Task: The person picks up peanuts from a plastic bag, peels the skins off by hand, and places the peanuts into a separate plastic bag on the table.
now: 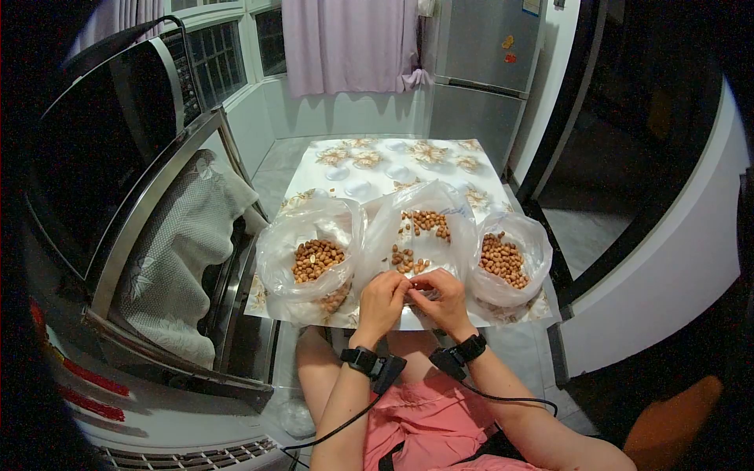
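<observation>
My left hand (pixel 382 301) and my right hand (pixel 440 298) meet at the near edge of the middle plastic bag (pixel 378 245), fingertips closed and pressed together. Whatever sits between them is too small and covered to make out. Loose brown peanuts (pixel 430 221) lie spread in this open bag, some of them just beyond my fingers. To the left, a second clear plastic bag (pixel 275 271) holds a heap of peanuts (pixel 318 261). A third plastic bag (pixel 538 250) on the right has another heap of peanuts (pixel 503 261).
The bags stand on a small table with a flowered cloth (pixel 369 169). Left of it is a metal-framed rack with a lace cover (pixel 177 259). A grey fridge (pixel 479 94) and a lilac curtain (pixel 349 47) are behind. Cables (pixel 510 399) run from my wrist straps.
</observation>
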Available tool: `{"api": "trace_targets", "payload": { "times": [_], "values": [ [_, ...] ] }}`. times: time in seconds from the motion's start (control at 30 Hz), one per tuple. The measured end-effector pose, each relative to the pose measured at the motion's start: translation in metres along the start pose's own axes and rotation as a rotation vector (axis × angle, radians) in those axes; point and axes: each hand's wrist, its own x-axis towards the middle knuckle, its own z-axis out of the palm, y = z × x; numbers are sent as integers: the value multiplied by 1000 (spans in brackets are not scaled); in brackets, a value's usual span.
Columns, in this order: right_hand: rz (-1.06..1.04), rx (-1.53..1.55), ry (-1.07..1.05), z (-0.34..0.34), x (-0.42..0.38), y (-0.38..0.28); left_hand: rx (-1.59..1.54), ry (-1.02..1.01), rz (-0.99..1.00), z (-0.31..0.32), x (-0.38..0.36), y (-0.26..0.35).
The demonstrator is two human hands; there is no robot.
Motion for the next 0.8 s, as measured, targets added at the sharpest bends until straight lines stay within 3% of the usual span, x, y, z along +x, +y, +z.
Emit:
{"api": "trace_targets", "payload": {
  "times": [0.8],
  "values": [
    [5,-13,18,-1,0,-3,10,-16,-71,-2,0,5]
  ]
}}
